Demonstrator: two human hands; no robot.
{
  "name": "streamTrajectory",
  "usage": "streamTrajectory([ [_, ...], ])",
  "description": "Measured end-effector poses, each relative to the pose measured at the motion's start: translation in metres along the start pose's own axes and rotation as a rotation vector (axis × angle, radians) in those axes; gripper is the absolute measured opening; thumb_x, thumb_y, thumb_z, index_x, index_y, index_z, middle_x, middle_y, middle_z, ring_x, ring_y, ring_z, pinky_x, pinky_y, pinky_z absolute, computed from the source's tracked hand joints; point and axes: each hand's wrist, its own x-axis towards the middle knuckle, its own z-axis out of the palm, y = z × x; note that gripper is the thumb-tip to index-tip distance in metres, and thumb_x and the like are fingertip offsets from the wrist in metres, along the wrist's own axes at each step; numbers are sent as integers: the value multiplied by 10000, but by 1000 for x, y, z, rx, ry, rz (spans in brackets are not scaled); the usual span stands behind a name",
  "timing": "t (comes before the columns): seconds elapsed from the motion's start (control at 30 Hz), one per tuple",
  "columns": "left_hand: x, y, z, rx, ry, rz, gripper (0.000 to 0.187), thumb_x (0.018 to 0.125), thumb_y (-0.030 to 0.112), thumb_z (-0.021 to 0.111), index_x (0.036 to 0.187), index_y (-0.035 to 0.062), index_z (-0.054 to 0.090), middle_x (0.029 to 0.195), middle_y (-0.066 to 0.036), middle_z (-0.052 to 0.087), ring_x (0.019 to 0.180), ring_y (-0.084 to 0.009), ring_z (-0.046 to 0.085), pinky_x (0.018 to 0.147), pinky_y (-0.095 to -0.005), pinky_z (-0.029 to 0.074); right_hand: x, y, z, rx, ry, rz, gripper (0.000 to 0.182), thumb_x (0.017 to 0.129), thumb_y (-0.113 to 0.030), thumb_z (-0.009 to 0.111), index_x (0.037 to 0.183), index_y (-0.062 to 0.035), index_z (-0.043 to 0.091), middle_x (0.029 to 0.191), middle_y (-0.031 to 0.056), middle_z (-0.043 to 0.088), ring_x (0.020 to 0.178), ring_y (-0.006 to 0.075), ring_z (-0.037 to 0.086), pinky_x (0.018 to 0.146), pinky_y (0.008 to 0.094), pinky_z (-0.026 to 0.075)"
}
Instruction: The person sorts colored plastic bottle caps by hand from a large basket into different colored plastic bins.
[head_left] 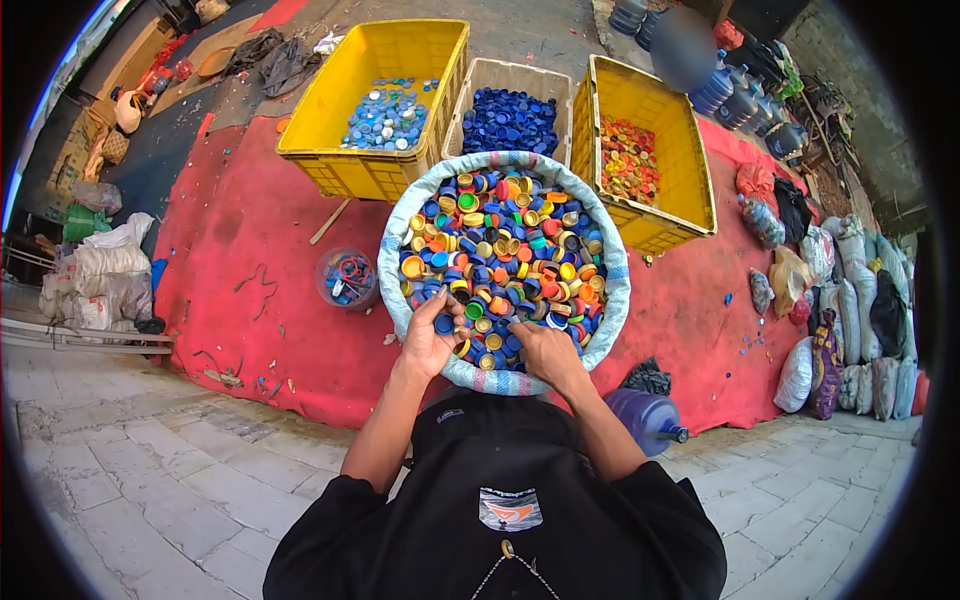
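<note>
A round sack [616,290] with a rolled, pale blue rim stands in front of me, heaped with bottle caps [505,245] in blue, yellow, orange, red and green. My left hand [430,340] is over the near left part of the heap, palm turned up, its fingers closed on a blue bottle cap [444,324]. To its right, my right hand [550,355] reaches down among the caps at the near side, back of the hand up. Its fingers are curled, and their tips are partly hidden, so what they hold cannot be made out.
Behind the sack stand a yellow crate [330,90] with light blue caps, a whitish crate [480,75] with dark blue caps and a yellow crate [690,170] with orange and red caps. A clear bucket [325,290] is left; a water jug [640,418] lies near right.
</note>
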Motion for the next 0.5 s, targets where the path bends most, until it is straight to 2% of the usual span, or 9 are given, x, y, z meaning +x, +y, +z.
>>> streamTrajectory([
  [0.03,-3,-2,6,100,29,7,163,955,256,589,878,113,573,790,2,571,676,-115,544,590,-287,457,0,0,-2,11,-39,12,425,746,-22,593,1169,-54,578,1050,162,646,851,367,655,722,450,530],
  [0.1,-6,-7,15,301,81,22,146,946,236,610,875,115,572,775,8,568,639,-94,530,539,-261,440,-2,-1,-9,78,64,8,401,755,-42,612,1154,-55,575,1008,169,638,858,366,650,724,450,525],
  [0.13,-6,-11,17,407,129,35,126,909,196,665,926,93,596,782,7,581,607,-69,518,488,-240,418,-2,-2,-12,111,115,6,389,760,-52,622,1147,-55,573,988,172,634,862,366,648,726,450,522],
  [0.23,-3,-23,13,937,-22,232,183,862,193,711,963,59,637,827,-6,613,714,-111,581,679,-250,478,-2,6,-19,351,291,98,471,746,-105,698,1197,-56,571,1008,192,623,926,370,630,783,439,508],
  [0.27,6,-29,3,1090,-102,373,215,813,126,729,998,41,662,847,-46,637,753,-167,619,714,-295,494,-2,10,-23,453,359,102,504,758,-129,723,1227,-34,563,987,166,623,927,308,633,775,392,509],
  [0.37,2,-31,15,1610,-235,519,243,784,125,728,1009,56,670,852,-87,645,754,-236,632,719,-356,498,-4,30,-16,862,465,261,485,779,-126,714,1227,-17,564,951,118,613,827,222,616,727,347,502],
  [0.4,2,-33,16,1697,-262,457,283,770,133,721,1043,78,670,904,-111,631,815,-290,634,726,-401,497,-10,27,-26,1202,396,399,446,844,-171,620,1253,-11,546,932,76,593,745,166,565,693,323,483],
  [0.5,-1,-42,25,1893,-362,451,292,783,150,715,1059,71,667,965,-120,605,880,-311,629,732,-416,501,-21,37,-20,2066,386,217,472,865,-239,525,1284,-23,521,942,83,590,703,163,543,680,339,476],
])
